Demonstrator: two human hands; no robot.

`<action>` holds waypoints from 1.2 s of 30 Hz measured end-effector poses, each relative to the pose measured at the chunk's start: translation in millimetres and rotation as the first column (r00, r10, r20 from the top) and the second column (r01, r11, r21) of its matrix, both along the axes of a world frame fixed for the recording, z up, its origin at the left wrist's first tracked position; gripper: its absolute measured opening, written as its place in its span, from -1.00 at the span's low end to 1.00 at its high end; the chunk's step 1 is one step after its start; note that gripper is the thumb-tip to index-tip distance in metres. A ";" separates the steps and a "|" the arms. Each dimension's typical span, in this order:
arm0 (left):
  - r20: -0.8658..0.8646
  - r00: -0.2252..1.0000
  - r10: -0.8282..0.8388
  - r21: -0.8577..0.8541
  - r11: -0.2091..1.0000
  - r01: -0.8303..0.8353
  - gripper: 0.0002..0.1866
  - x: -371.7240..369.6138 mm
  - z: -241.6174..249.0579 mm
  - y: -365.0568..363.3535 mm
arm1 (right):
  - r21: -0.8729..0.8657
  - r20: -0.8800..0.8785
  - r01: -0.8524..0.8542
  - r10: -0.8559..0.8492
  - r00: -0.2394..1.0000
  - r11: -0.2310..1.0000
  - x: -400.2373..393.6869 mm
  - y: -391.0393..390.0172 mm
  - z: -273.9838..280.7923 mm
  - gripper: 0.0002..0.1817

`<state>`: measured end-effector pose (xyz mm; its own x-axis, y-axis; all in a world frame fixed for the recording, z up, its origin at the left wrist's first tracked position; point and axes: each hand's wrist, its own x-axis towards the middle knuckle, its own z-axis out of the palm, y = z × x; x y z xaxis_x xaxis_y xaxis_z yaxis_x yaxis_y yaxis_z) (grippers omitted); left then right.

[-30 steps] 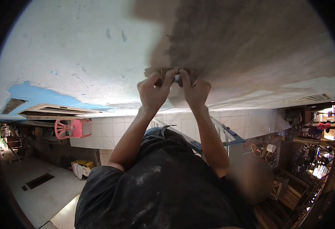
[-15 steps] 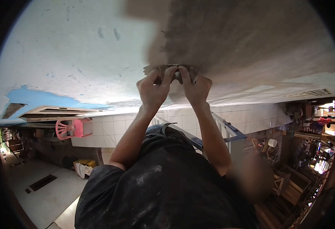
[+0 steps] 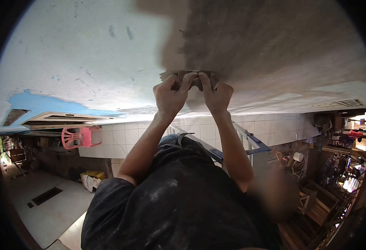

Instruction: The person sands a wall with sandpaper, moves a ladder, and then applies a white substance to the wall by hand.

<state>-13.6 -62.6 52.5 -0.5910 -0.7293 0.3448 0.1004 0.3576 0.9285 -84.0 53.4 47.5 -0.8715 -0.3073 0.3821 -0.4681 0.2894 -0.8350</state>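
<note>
Left hand (image 3: 169, 98): pinches a dark, flat tool (image 3: 197, 81)
Right hand (image 3: 219, 96): pinches it too
Tool: upper middle of the frame, at the pale grey wall (image 3: 87, 46)
Change: hands sit slightly farther right

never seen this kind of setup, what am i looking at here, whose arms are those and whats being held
There is no machine here: the arms belong to a person wearing one camera on the head. Every picture comes from that camera, whose wide, round lens bends the edges. The dark shirt at the bottom is the wearer's own.

The left hand and right hand together hold a dark tool against a large pale surface. The fingers hide much of the tool, so its exact kind is unclear.

The surface has a darker area on the right and a bare-looking blue patch on the left. Behind the arms is what looks like a ladder; a pink chair stands off to the left.
</note>
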 end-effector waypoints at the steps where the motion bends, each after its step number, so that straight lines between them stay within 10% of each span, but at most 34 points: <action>1: 0.071 0.997 0.006 -0.025 1.000 -0.004 -0.56 1.6 -11.1 0.5 | 0.026 -0.009 0.003 -0.003 1.000 1.000 -0.2 1.6 -15.4 -0.73; 11: 0.093 0.996 -0.003 -0.087 0.996 0.011 -0.66 2.7 38.2 3.5 | 0.082 -0.072 0.046 -0.040 0.997 0.996 -1.1 3.4 29.7 -0.73; 17: 0.174 0.985 0.004 -0.001 1.000 -0.004 -0.52 5.5 -27.2 7.6 | 0.102 -0.099 0.033 -0.023 0.995 0.994 -2.3 7.4 -32.8 -0.71; 25: 0.089 0.996 -0.002 -0.046 0.999 0.006 -0.66 3.8 45.0 3.0 | -0.097 -0.043 -0.024 0.019 0.999 0.995 -3.6 0.4 43.2 -0.72; 31: 0.218 0.975 0.028 -0.012 1.000 -0.026 -0.53 10.0 -12.7 8.0 | 0.054 -0.029 0.004 -0.002 1.000 0.999 0.5 5.4 -32.0 -0.70; 36: 0.015 0.998 0.069 -0.087 0.994 -0.067 -0.48 0.5 40.1 5.3 | -0.034 -0.099 0.024 -0.027 0.995 0.999 -0.1 -0.5 31.4 -0.68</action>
